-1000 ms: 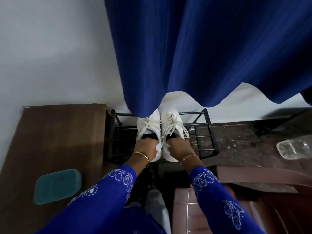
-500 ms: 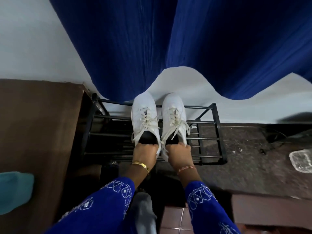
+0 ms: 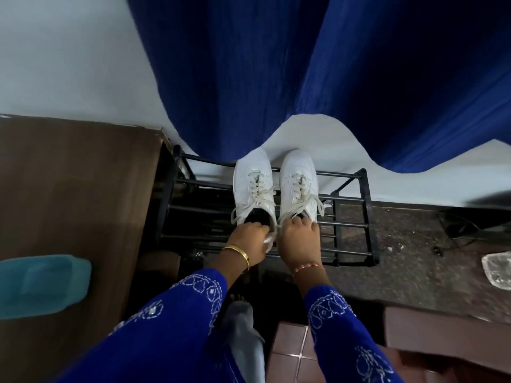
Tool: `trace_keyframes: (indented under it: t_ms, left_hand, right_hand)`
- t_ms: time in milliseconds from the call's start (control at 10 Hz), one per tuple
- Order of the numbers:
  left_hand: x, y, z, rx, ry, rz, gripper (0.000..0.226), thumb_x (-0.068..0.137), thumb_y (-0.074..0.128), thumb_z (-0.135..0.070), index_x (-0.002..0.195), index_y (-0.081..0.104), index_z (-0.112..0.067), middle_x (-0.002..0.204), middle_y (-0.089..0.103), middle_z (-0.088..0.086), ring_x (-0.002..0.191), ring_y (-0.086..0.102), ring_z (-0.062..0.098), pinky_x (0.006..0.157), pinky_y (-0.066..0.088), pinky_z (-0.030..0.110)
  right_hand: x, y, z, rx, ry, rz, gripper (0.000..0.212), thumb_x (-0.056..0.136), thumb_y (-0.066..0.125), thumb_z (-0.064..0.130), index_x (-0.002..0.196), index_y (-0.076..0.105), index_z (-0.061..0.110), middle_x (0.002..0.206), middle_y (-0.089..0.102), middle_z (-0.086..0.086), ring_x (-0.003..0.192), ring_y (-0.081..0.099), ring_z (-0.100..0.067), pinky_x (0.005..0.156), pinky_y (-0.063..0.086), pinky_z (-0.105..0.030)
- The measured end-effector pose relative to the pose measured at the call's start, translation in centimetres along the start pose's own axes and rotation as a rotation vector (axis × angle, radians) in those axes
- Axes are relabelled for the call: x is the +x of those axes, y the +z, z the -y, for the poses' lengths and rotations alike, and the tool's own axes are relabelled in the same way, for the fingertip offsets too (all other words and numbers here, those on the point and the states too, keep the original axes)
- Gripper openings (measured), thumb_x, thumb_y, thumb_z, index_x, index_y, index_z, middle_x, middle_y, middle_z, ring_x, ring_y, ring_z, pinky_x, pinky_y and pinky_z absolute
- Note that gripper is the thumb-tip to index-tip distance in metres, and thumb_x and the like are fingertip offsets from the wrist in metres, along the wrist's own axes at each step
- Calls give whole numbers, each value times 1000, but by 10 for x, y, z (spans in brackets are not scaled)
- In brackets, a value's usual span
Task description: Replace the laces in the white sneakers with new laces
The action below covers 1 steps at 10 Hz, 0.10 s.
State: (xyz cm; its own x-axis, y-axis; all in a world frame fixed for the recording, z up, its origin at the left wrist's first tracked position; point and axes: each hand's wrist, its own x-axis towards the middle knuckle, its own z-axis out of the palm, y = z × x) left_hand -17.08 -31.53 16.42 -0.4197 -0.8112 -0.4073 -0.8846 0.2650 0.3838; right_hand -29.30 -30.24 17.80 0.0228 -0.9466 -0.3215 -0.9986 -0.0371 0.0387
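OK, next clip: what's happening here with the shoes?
A person in blue embroidered sleeves is reaching down to a pair of white sneakers standing on the top bars of a black metal shoe rack, toes toward the wall. The left hand grips the heel end of the left sneaker, and the right hand grips the heel end of the right sneaker. Both sneakers are laced, the laces loose with ends dangling. No unlacing has begun, and no new laces are visible.

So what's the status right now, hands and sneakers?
Left hand grips left sneaker heel; right hand grips right sneaker heel. Both on black rack, old laces in. Blue curtain overhangs toes.
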Motion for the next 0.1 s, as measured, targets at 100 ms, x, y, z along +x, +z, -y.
trace_keyframes:
  t_ms: [100]
  left_hand:
    - [-13,-11,11,-28,-10,-80,28,88,47,-16,112,59,-7,115,58,11,108,53,30,90,43,36]
  right_hand:
    - [-5,-17,19,6,-75,-180,34,62,79,22,89,66,6,80,66,-11,76,63,-29,71,52,-38]
